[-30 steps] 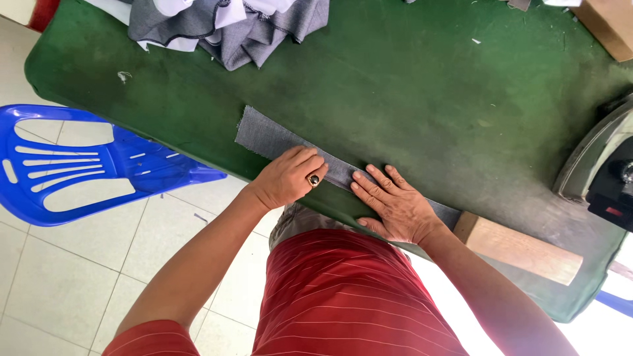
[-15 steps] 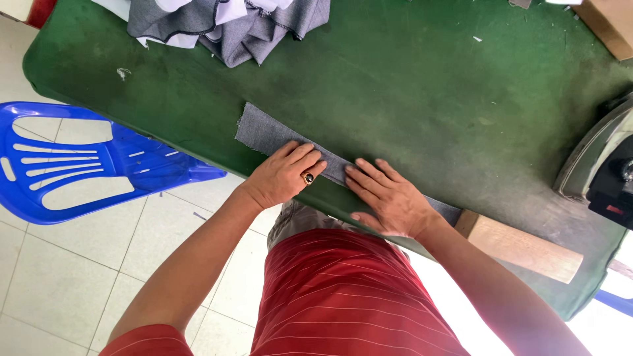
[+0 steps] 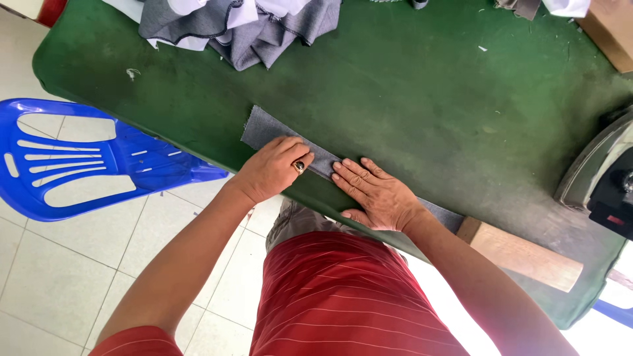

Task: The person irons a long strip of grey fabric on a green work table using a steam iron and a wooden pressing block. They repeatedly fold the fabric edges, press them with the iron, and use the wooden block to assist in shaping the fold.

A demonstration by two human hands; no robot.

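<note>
Head view showing grey fabric strip (image 3: 316,153) lying along near edge of green desk (image 3: 422,99), long axis running left to right, left hand (image 3: 273,168) curled on it, right hand (image 3: 376,194) pressing flat beside.

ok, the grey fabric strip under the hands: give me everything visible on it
The grey fabric strip is a long, narrow band of dark grey woven-looking cloth, lying flat along the near edge of the green padded table, angled from upper left to lower right. Its left end is bare, with a slightly frayed edge. The left hand rests curled on it; the right hand presses flat on it, fingers spread. Its far end shows again past the right wrist, reaching a wooden block.
</note>
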